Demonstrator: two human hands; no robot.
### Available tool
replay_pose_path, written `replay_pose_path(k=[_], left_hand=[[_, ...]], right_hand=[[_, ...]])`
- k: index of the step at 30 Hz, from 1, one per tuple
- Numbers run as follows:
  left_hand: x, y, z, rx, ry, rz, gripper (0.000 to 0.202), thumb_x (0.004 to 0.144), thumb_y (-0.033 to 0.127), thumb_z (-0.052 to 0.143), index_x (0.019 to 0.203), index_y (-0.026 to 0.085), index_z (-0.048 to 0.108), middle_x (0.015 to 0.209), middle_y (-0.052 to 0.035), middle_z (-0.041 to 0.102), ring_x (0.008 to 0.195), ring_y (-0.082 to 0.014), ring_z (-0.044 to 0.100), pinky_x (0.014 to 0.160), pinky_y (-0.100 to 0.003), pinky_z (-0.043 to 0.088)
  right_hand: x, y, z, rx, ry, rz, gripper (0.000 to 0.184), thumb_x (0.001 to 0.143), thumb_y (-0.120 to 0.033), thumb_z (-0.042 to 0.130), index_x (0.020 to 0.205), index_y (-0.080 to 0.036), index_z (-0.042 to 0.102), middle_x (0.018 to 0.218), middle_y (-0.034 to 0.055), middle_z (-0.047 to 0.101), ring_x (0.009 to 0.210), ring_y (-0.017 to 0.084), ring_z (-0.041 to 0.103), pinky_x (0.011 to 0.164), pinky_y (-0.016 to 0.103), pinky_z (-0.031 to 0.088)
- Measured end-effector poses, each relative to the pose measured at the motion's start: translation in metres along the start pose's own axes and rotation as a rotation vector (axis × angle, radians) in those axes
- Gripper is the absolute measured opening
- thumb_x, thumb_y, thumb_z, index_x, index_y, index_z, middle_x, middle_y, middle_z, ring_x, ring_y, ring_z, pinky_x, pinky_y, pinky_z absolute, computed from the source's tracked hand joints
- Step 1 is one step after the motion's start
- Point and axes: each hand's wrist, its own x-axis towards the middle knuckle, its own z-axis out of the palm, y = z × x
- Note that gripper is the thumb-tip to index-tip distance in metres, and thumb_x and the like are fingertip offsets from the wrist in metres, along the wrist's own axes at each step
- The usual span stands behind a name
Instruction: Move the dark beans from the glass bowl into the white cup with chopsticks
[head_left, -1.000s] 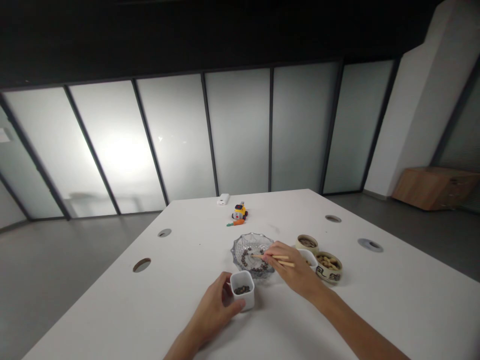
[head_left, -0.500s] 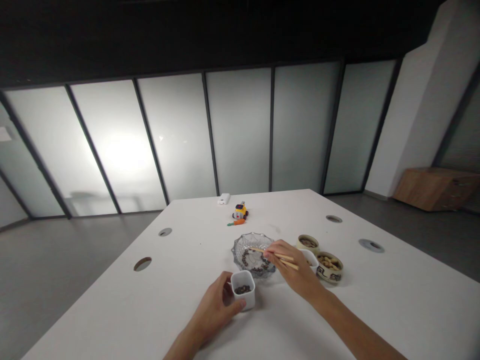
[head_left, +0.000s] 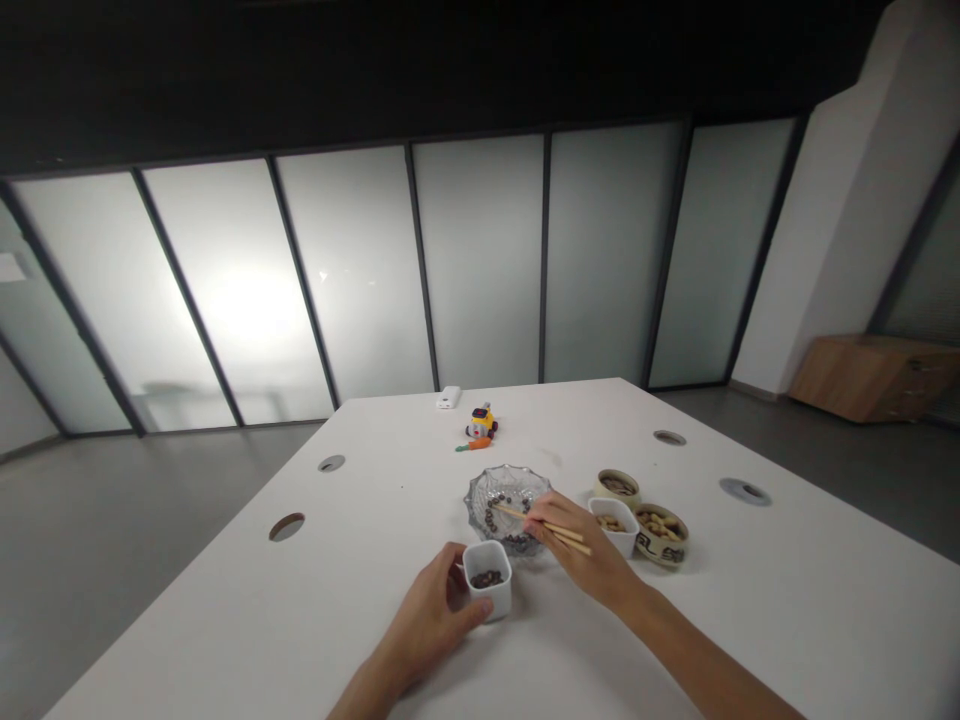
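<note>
My left hand (head_left: 435, 605) grips a small white square cup (head_left: 489, 597) by its sides on the table. Dark brown beans or beads (head_left: 487, 579) lie in the bottom of this cup. Wooden chopsticks (head_left: 551, 530) are held in my right hand (head_left: 577, 545), their tips pointing left inside a clear scalloped glass bowl (head_left: 474, 510). More of the dark pieces lie in a ring around the bowl's inside. Whether the chopstick tips pinch a piece is too small to tell.
Right of the bowl stand a white square dish (head_left: 624, 540), a cream bowl of peanuts (head_left: 664, 550) and another cream bowl (head_left: 616, 490). Farther back are an orange toy screwdriver (head_left: 476, 445), a yellow toy vehicle (head_left: 481, 422) and a white box-shaped device (head_left: 448, 397). Round holes (head_left: 286, 527) pierce the white table (head_left: 360, 570).
My right hand has moved slightly down and left, and the chopstick tips sit lower and farther left in the glass bowl. More of the white square dish shows. My left hand stays on the cup.
</note>
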Motion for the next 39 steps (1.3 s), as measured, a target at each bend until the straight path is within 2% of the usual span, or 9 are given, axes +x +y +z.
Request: replay_pose_path(k=[4,8,13,16,19,22,24,31,39], left_hand=[[0.001,-0.002,0.001,-0.002,-0.004,-0.002,0.037,0.08,0.033,0.069,0.114,0.019,0.065,0.097,-0.003,0.07,0.086,-0.0221,0.058,0.078,-0.028,0.043],[0.002,-0.002,0.001,-0.009,-0.004,-0.004,0.037,0.08,0.035,0.07,0.114,0.019,0.065,0.098,-0.0036,0.071,0.087,-0.0229,0.06,0.078,-0.029,0.043],[0.0,0.001,0.0,-0.019,-0.004,0.002,0.039,0.081,0.035,0.069,0.115,0.018,0.065,0.098,-0.0037,0.069,0.087,-0.0234,0.058,0.078,-0.029,0.043],[0.0,0.001,0.0,0.004,0.0,0.007,0.036,0.082,0.036,0.07,0.113,0.018,0.065,0.097,-0.0039,0.068,0.086,-0.0236,0.057,0.077,-0.029,0.042],[0.0,-0.001,-0.001,0.008,-0.007,0.018,0.036,0.083,0.037,0.071,0.113,0.018,0.065,0.099,-0.0045,0.069,0.088,-0.024,0.058,0.079,-0.03,0.043],[0.001,-0.003,-0.001,0.006,-0.018,0.014,0.037,0.083,0.034,0.07,0.116,0.018,0.064,0.102,-0.0046,0.07,0.091,-0.0241,0.06,0.081,-0.03,0.043],[0.001,-0.005,0.0,0.007,-0.019,0.013,0.037,0.082,0.033,0.069,0.116,0.018,0.064,0.102,-0.0044,0.07,0.091,-0.0238,0.06,0.081,-0.03,0.044],[0.001,-0.003,0.001,-0.01,-0.014,0.012,0.036,0.082,0.034,0.069,0.114,0.019,0.064,0.098,-0.0033,0.07,0.087,-0.0227,0.06,0.078,-0.029,0.043],[0.002,-0.001,-0.001,0.01,-0.017,-0.006,0.036,0.081,0.034,0.069,0.114,0.019,0.064,0.099,-0.0031,0.07,0.089,-0.0228,0.059,0.08,-0.029,0.044]], right_hand=[[0.003,0.004,-0.004,0.006,0.017,0.001,0.037,0.108,-0.049,0.054,0.086,-0.027,0.073,0.087,0.0055,0.069,0.081,0.025,0.069,0.074,0.038,0.058],[0.013,-0.006,-0.023,0.037,0.08,0.025,0.035,0.106,-0.051,0.058,0.088,-0.025,0.073,0.087,0.0047,0.072,0.082,0.023,0.069,0.077,0.035,0.058],[0.02,-0.041,-0.054,0.062,-0.052,0.091,0.039,0.106,-0.053,0.059,0.085,-0.025,0.076,0.086,0.0033,0.075,0.079,0.021,0.07,0.073,0.031,0.057],[0.019,-0.057,-0.063,0.073,-0.182,0.129,0.04,0.105,-0.055,0.059,0.085,-0.025,0.076,0.085,0.0028,0.075,0.078,0.021,0.071,0.07,0.03,0.056],[0.019,-0.062,-0.062,0.061,-0.155,0.113,0.043,0.106,-0.056,0.056,0.084,-0.024,0.075,0.083,0.003,0.075,0.076,0.021,0.071,0.069,0.03,0.056],[0.022,-0.055,-0.058,-0.051,0.012,0.057,0.044,0.108,-0.053,0.052,0.08,-0.025,0.071,0.079,0.0034,0.073,0.074,0.022,0.07,0.07,0.032,0.056],[0.022,-0.044,-0.053,-0.157,0.053,0.034,0.04,0.107,-0.051,0.054,0.08,-0.026,0.071,0.079,0.0037,0.073,0.074,0.022,0.069,0.072,0.034,0.056],[0.015,-0.006,-0.032,-0.256,0.002,0.097,0.033,0.107,-0.042,0.052,0.085,-0.026,0.071,0.089,0.0054,0.075,0.08,0.024,0.072,0.075,0.036,0.057],[0.015,-0.005,-0.028,-0.274,-0.026,0.057,0.037,0.109,-0.04,0.047,0.081,-0.025,0.067,0.085,0.0054,0.071,0.078,0.022,0.07,0.075,0.034,0.056]])
